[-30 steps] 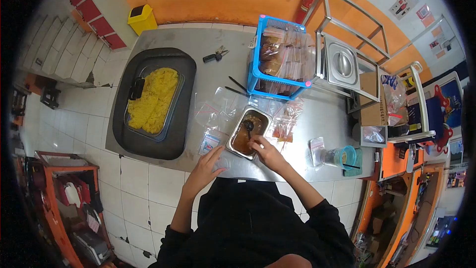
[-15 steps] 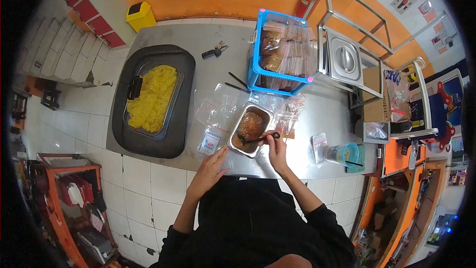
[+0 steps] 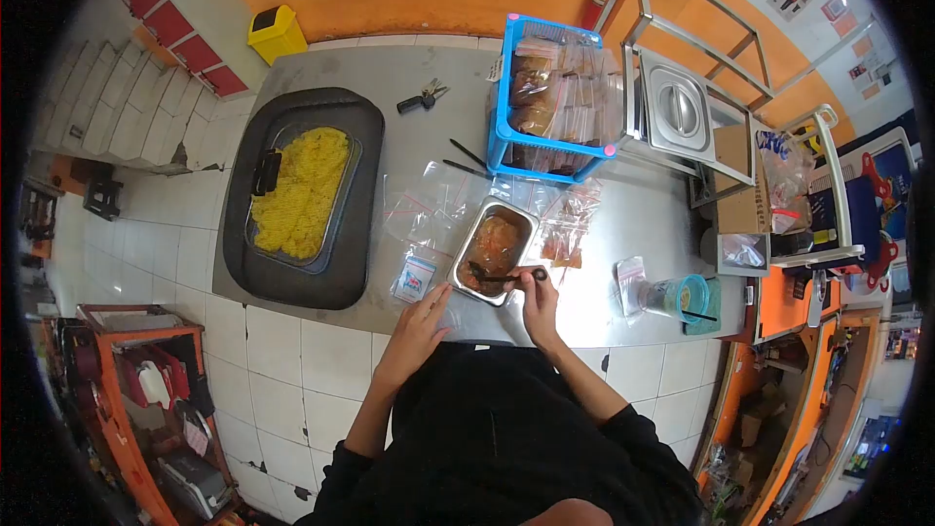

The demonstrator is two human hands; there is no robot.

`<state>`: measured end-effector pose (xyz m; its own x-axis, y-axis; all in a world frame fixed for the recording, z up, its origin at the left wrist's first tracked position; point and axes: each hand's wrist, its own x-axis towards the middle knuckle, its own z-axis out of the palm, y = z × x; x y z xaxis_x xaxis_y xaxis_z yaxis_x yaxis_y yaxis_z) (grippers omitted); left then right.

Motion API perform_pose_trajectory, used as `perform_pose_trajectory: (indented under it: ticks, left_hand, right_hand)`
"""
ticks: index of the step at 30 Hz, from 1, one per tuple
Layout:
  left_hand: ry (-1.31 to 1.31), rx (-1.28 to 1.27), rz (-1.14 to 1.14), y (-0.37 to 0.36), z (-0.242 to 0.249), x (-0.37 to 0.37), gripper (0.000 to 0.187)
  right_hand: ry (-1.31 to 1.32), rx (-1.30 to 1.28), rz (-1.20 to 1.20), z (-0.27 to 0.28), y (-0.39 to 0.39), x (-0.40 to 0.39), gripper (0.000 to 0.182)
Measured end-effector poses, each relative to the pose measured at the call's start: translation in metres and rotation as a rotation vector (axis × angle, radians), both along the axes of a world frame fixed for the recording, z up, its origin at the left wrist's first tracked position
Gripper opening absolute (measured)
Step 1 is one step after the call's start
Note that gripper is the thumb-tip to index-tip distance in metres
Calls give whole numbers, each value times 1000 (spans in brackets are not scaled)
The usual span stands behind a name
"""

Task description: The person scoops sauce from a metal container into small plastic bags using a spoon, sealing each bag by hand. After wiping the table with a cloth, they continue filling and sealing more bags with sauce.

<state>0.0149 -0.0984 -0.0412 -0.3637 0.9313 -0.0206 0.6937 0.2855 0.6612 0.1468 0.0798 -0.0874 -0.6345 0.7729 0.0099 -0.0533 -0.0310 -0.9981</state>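
Note:
A small steel food pan [image 3: 531, 224] with reddish-brown sauce [image 3: 498, 242] stands near the table's front edge. In my right hand [image 3: 539, 310] is a black spoon [image 3: 506, 279], its handle end sticking out past the fingers. The spoon's head dips into the sauce at the pan's near end. My left hand [image 3: 414, 333] rests by the pan's near left corner, fingers stretched out and fingertips at or against its side. Clear zip bags [image 3: 419, 219] lie left of the pan, beside a small blue-and-white packet [image 3: 416, 277]. Filled small bags [image 3: 570, 229] lie to its right.
Yellow food fills a tray [image 3: 353, 170] on a large black stand [image 3: 248, 268] at left. A blue basket [image 3: 499, 151] of bagged portions stands behind the pan. Keys [image 3: 421, 99], black sticks [image 3: 466, 168], a turquoise-rimmed tub [image 3: 691, 297] and a lidded steel container [image 3: 679, 112] are also around.
The spoon's head has shifted slightly in the near end of the pan, and the sauce surface looks different. My left hand stays by the pan. The camera view has moved a little.

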Motion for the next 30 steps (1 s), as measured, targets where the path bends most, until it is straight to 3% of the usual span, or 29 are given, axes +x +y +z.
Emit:
perform_pose_trajectory:
  ticks: [3, 15, 30]
  left_hand:
    - [2, -2, -4, -1, -3, 0, 71]
    - [-33, -19, -6, 1, -3, -2, 68]
    - [-94, 20, 75, -1, 5, -4, 58]
  right_hand:
    - [99, -209, -72, 1, 4, -2, 23]
    - [123, -617, -316, -23, 41, 5, 28]
    - [147, -777, -349, -42, 52, 30, 25]
